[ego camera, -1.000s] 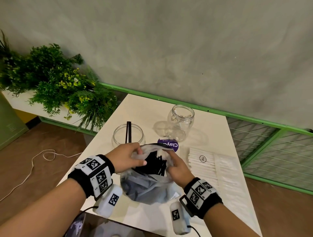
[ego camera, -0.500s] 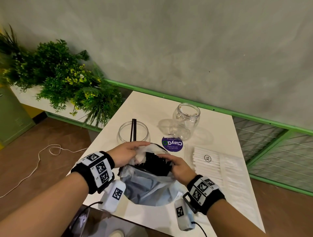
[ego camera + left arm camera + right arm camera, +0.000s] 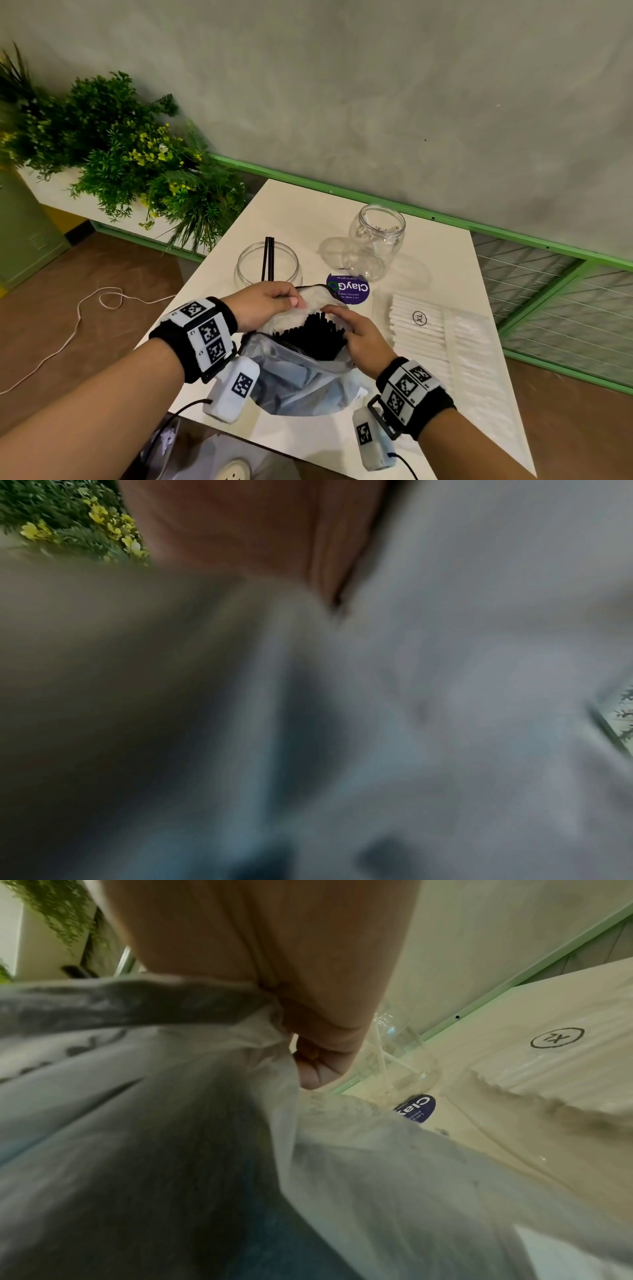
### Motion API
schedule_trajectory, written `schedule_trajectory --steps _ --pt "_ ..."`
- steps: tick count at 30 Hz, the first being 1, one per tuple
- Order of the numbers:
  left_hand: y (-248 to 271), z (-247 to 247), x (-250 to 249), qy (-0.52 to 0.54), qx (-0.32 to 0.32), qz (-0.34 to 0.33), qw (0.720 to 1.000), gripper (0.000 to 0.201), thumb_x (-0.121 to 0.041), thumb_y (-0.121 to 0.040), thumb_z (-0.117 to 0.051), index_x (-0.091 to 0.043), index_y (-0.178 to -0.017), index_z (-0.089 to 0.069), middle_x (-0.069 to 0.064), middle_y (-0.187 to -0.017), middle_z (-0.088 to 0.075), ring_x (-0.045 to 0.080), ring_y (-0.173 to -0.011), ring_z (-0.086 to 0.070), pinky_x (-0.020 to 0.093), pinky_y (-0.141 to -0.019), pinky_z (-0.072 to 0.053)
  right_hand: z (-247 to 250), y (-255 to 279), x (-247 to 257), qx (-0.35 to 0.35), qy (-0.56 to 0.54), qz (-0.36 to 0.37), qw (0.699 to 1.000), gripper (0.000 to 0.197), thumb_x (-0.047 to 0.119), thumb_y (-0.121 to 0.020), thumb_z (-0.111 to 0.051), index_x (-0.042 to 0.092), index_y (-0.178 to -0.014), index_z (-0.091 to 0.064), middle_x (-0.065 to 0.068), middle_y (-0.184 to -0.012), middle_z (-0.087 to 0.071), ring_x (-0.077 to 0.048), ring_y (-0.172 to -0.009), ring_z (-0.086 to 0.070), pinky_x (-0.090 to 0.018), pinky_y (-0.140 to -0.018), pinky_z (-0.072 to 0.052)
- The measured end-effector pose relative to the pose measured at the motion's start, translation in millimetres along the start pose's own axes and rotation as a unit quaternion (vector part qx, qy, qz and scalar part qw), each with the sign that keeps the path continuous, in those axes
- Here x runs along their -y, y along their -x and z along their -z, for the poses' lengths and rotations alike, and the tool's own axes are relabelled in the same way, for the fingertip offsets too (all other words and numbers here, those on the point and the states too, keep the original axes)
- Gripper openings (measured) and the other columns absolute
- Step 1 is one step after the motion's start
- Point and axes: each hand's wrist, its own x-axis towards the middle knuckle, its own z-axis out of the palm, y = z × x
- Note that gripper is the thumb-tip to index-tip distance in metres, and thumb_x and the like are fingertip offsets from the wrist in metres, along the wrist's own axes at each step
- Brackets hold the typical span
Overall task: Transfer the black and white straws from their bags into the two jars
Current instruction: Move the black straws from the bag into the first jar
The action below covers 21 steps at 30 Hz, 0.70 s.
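Two hands work the bag (image 3: 301, 377) of black straws (image 3: 313, 334) on the worktop (image 3: 442, 260): left hand (image 3: 265, 303) pinches its rim, right hand (image 3: 359, 337) grips the other side, near both jars (image 3: 376, 240).

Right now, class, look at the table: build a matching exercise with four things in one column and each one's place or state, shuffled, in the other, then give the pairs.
Things:
1. near jar
2. far jar
3. bag of white straws
4. bag of black straws

States:
A. lies flat at the table's right side, marked XL
B. held open by the left hand and right hand
C. holds two black straws
D. holds a few white straws

Pairs: 1-C, 2-D, 3-A, 4-B
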Motion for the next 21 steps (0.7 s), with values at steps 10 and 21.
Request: schedule_trajectory --steps 10,21 --pt "7 1 -44 -0.195 0.119 0.015 0.973 0.037 -0.033 -0.089 -0.059 -0.035 -0.125 -0.057 -0.012 -0.137 -0.050 0.006 -0.128 -0.041 0.025 -0.109 -0.027 -3 -4 -1 0.000 -0.026 -0.002 1.000 0.061 -0.019 -0.084 -0.042 0.027 -0.122 -0.056 0.002 -0.129 -0.059 -0.008 -0.125 -0.050 -0.033 -0.112 -0.034" --pt "-11 -10 -42 -0.216 0.052 0.085 0.971 0.046 -0.005 -0.091 -0.047 -0.020 -0.135 -0.050 0.009 -0.135 -0.053 0.023 -0.113 -0.057 0.029 -0.088 -0.043 -7 -4 -6 0.003 -0.024 -0.014 1.000 0.065 -0.022 -0.078 -0.037 0.022 -0.120 -0.059 -0.001 -0.129 -0.060 -0.015 -0.127 -0.050 -0.032 -0.113 -0.033"
